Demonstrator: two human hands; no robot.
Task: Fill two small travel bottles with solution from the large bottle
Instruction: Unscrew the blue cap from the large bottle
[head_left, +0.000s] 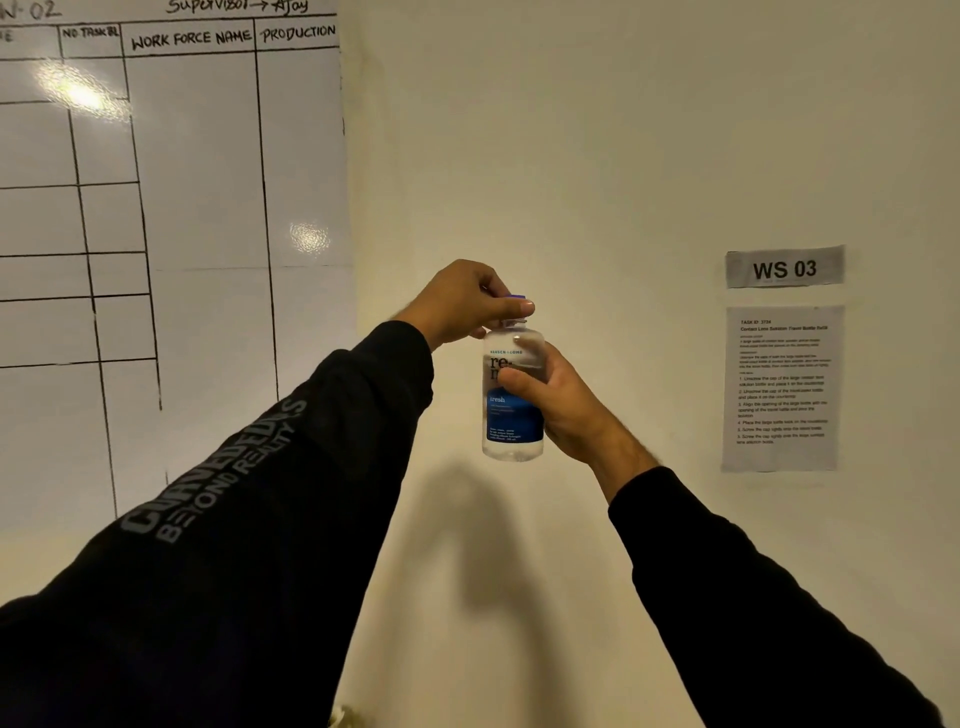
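Your right hand (558, 400) wraps the contact lens solution bottle (513, 410) upright mid-air at centre frame while your left hand (462, 304) pinches its purple cap (514, 298) at twelve o'clock; once loosened, squeezing could spurt solution.

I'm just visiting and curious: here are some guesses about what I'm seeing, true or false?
1. The right hand holds the bottle by its body. True.
2. The left hand rests flat on the whiteboard. False: it grips the purple cap on top of the bottle.
3. The bottle is upright. True.
4. The sign on the wall reads WS 07. False: it reads WS 03.
5. The bottle's label is red. False: it is blue and white.
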